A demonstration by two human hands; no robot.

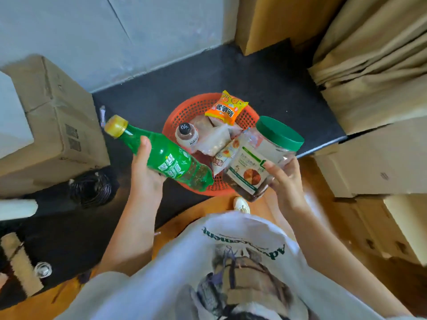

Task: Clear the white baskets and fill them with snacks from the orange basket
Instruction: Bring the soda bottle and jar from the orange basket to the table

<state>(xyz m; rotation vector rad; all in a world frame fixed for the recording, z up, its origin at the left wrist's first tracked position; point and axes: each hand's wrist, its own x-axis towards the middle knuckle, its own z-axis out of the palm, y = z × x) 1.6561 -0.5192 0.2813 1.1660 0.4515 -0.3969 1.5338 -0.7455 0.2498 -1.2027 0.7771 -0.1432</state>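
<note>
The person stands over the orange basket (184, 112), which sits on a dark mat (265, 72) on the floor. The left hand (146, 168) grips a green bottle (172, 158) round its middle, cap pointing left and away, its base over the basket's near rim. The right hand (285, 177) holds a jar (261, 158) with a green lid, tilted, fingers curled round its lower side, above the basket's right edge. Still in the basket lie an orange packet (226, 107), a small dark-capped bottle (186, 134) and some clear and printed pouches (218, 137).

Judging by this, the step in hand is the picking of snacks from the orange basket, both hands loaded. No white basket is in view, so the next move probably calls for turning towards them with both items and setting each down inside. The jar's tilt asks for a firm hold on the way.
</note>
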